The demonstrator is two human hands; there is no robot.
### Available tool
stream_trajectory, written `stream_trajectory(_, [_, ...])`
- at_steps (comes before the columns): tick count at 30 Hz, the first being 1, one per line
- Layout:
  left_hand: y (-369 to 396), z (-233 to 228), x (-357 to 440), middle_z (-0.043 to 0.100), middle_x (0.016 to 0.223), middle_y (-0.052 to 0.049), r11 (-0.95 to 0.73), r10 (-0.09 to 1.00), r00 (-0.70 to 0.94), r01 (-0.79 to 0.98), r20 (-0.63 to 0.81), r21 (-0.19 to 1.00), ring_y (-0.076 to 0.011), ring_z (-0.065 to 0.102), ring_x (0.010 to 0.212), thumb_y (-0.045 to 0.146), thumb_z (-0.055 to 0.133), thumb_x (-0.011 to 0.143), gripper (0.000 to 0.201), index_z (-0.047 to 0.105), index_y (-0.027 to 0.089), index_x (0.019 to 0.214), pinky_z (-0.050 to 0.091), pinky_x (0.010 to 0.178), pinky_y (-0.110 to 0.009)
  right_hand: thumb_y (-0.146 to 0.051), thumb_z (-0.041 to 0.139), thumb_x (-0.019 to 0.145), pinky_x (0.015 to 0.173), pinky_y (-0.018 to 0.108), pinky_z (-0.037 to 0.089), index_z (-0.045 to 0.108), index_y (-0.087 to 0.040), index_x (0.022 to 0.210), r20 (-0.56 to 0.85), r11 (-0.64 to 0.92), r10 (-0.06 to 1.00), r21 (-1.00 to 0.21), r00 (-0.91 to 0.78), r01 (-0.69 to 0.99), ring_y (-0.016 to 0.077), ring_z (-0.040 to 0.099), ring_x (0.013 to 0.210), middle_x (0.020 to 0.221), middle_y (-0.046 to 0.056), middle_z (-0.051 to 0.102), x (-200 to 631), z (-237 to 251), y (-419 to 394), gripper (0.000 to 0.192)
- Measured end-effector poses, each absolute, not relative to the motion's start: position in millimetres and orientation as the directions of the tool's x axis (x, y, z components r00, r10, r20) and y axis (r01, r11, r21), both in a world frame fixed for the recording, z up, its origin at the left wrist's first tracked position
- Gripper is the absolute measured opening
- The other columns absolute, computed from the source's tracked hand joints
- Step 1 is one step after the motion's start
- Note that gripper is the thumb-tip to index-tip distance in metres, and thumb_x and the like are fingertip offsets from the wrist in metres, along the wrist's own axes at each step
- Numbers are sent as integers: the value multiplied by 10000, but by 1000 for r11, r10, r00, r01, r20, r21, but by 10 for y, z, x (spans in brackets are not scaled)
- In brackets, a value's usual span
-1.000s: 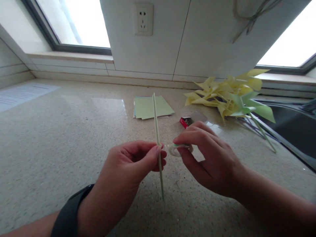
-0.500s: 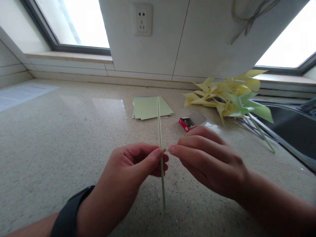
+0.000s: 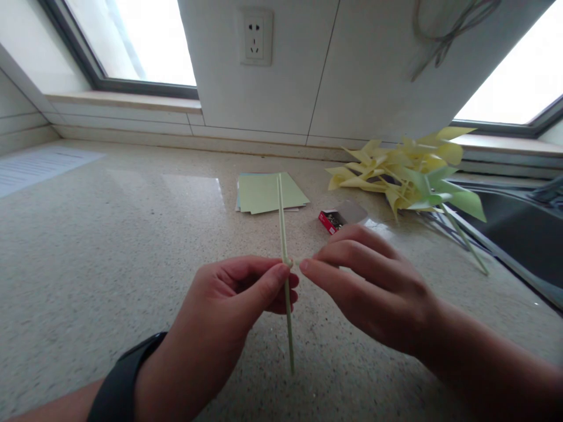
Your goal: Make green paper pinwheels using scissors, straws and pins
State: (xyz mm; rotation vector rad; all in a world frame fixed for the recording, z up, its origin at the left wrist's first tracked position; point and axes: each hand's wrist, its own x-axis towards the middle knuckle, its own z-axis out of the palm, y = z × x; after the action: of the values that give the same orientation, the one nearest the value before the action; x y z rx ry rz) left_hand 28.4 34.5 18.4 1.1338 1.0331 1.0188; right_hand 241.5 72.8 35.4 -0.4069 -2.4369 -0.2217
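Stick, pale green, pinched in left hand!
Hard to make out the grip of right hand, close beside; beyond, red box near paper stack.

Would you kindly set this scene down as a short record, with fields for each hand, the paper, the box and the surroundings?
Left hand: pinches a thin pale green stick between thumb and fingers
Right hand: fingertips just right of the stick; anything held is too hidden to tell
Paper stack: beyond the hands, pale green sheet on top
Red box: open, small metallic pieces inside
Pinwheels: several yellow, one pale green, beside the sink
Wall: socket
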Motion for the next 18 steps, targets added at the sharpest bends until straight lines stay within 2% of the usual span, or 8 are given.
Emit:
stream_trajectory(4, [344, 154, 290, 758, 751, -7, 191, 962, 233, -210, -141, 959, -125, 661, 705, 369, 732, 894, 186, 801, 212, 820, 532, 669, -211, -47, 567, 927, 714, 353, 500, 597, -131, 1071, 646, 924, 293, -4, -705, 381, 185, 544, 837, 925, 77, 616, 2401, 327, 746, 169])
stream_trajectory(8, [366, 111, 293, 769, 770, -6, 222, 956, 251, -295, -149, 930, -114, 678, 718, 358, 733, 902, 176, 801, 213, 829, 537, 674, -195, 9, 556, 907, 755, 320, 514, 568, -123, 1062, 701, 925, 342, -133, -626, 357, 154, 562, 847, 907, 53, 608, 2367, 307, 770, 204])
stream_trajectory(11, [387, 83, 288, 778, 791, -13, 235, 956, 248, -319, -158, 918, -122, 690, 736, 356, 748, 891, 155, 804, 213, 871, 543, 689, -203, -30, 583, 914, 753, 293, 516, 561, -124, 1044, 701, 913, 387, -204, -598, 352, 136, 562, 837, 903, 45, 603, 2352, 305, 776, 162])
stream_trajectory(18, [399, 49, 293, 775, 790, -18, 240, 953, 252, -293, -167, 926, -129, 688, 739, 370, 753, 884, 172, 801, 207, 861, 543, 695, -215, -9, 579, 907, 751, 332, 529, 585, -150, 1073, 683, 927, 354, -166, -639, 336, 162, 584, 863, 934, 55, 630, 2382, 320, 763, 218])
